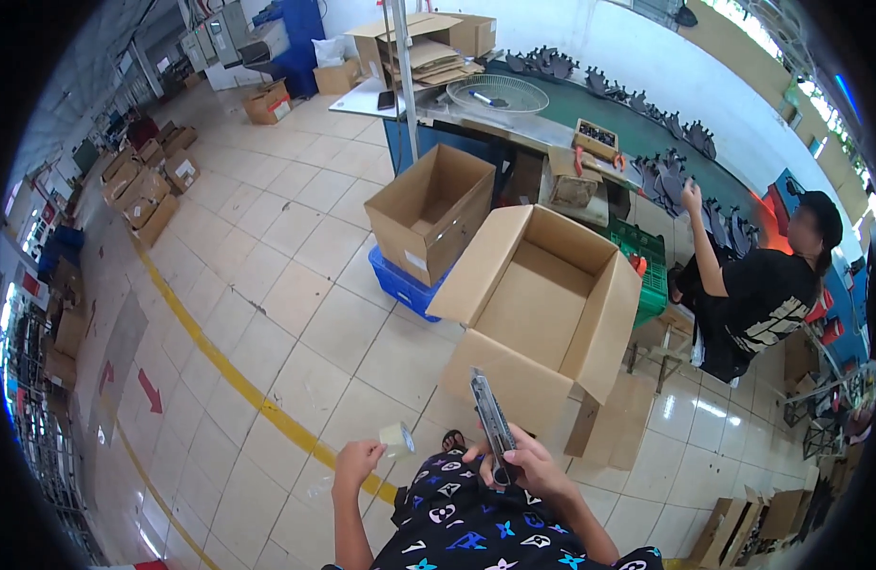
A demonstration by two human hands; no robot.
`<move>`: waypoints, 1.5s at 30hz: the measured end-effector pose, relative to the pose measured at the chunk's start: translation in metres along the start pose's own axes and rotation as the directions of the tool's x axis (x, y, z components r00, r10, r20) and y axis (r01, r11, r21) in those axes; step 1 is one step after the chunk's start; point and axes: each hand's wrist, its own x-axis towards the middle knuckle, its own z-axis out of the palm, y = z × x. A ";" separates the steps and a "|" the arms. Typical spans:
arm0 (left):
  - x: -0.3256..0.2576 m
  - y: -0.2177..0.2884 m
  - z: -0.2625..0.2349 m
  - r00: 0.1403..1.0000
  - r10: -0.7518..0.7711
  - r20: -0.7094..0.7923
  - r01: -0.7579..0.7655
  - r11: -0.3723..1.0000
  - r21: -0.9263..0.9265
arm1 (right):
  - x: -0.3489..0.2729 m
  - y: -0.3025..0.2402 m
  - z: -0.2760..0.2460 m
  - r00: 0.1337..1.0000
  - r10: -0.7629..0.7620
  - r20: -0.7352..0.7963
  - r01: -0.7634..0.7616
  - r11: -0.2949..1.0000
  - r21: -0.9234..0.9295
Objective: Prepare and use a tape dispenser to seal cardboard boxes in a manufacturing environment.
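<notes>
My right hand point(536, 467) is wrapped round a grey and black utility knife point(495, 426), which points up and away from me. My left hand point(359, 464) is closed, with a roll of clear packing tape point(397, 439) at its fingertips; the exact grip is partly hidden. Just beyond the knife stands a large cardboard box point(542, 299) with its top flaps spread outward and nothing visible inside. One front flap lies close to the knife's tip.
Left of the large box, a smaller open carton point(428, 223) rests on a blue crate point(400, 285). A co-worker point(766, 294) sits at the right by a green conveyor point(637, 119) carrying dark parts. A yellow floor line point(229, 375) curves past my left. Behind the boxes runs a workbench point(476, 119).
</notes>
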 end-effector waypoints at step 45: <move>0.084 0.071 -0.059 0.960 0.279 0.013 -0.256 0.861 0.440 | -0.068 -0.005 -0.043 0.788 -0.554 -0.270 0.561 0.826 -0.055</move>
